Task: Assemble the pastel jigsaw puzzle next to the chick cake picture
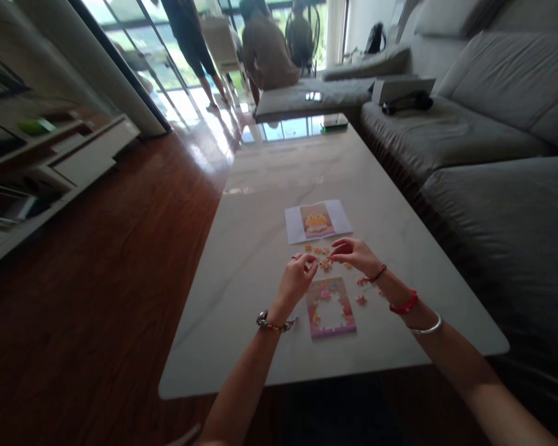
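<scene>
The table's (214, 347) near edge leaves me a strip of room before the puzzle board (333, 334), partly filled, its middle open. Just beyond the board, my left hand (296, 277) and right hand (353, 254) stand apart at the loose pieces (325, 265); whether either pinches one, I can't tell. I judge this as sorting pieces; next calls for a light fingertip grip. Farther past the board, behind the printed sheet (318, 220), I have ample room.

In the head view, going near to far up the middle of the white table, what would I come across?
Partly filled puzzle, cluster of loose pieces, printed picture sheet, dark object with green glow.
</scene>
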Demonstrator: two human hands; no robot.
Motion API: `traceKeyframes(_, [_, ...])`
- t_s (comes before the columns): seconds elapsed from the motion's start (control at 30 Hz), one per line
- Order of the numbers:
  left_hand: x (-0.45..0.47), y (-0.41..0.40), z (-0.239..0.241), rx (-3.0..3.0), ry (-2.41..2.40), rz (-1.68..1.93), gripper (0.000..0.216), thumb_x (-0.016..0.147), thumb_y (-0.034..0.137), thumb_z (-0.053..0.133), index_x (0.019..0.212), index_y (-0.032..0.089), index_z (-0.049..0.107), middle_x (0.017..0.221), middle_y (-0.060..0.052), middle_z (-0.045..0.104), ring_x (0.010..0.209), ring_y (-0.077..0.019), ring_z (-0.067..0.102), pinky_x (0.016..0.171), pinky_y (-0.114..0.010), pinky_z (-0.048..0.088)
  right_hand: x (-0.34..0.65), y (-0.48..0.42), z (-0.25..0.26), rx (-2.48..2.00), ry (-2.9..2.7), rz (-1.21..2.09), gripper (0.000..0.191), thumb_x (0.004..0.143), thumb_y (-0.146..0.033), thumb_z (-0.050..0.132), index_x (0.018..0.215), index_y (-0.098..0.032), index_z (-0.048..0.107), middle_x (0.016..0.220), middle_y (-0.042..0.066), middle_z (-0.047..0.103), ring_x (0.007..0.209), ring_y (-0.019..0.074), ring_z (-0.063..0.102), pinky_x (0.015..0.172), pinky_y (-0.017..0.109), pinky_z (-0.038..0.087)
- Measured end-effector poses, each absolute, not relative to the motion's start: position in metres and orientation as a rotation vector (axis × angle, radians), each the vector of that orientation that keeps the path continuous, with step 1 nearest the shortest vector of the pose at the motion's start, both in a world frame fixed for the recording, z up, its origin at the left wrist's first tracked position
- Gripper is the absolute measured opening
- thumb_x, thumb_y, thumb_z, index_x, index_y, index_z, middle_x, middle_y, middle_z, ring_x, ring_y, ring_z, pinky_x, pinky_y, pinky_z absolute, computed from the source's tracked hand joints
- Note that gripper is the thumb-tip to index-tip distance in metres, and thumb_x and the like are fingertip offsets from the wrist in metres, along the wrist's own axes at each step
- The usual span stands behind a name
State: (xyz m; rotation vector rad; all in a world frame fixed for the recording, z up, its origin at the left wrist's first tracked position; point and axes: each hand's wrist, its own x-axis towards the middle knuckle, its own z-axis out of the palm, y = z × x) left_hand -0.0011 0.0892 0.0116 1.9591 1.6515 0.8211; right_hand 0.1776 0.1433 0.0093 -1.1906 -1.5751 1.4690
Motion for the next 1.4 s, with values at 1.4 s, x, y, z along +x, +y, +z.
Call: traceKeyframes(1.4, [-0.056, 0.016, -0.026, 1.795, 2.096, 0.658, 0.021, 0.077, 0.028, 0.044, 0.09, 0.02, 0.057, 0.091, -0.004, 0.052, 0.071, -0.0133, 0.053, 0.069, -0.027, 0.043, 0.254, 0.115, -0.009, -1.217, -2.363, 0.676, 0.015, 0.07, -0.015, 0.055, 0.084, -0.017, 0.059, 0.083, 0.004, 0.057, 0.065, 0.0108, 0.054, 0.064, 0.024, 0.045])
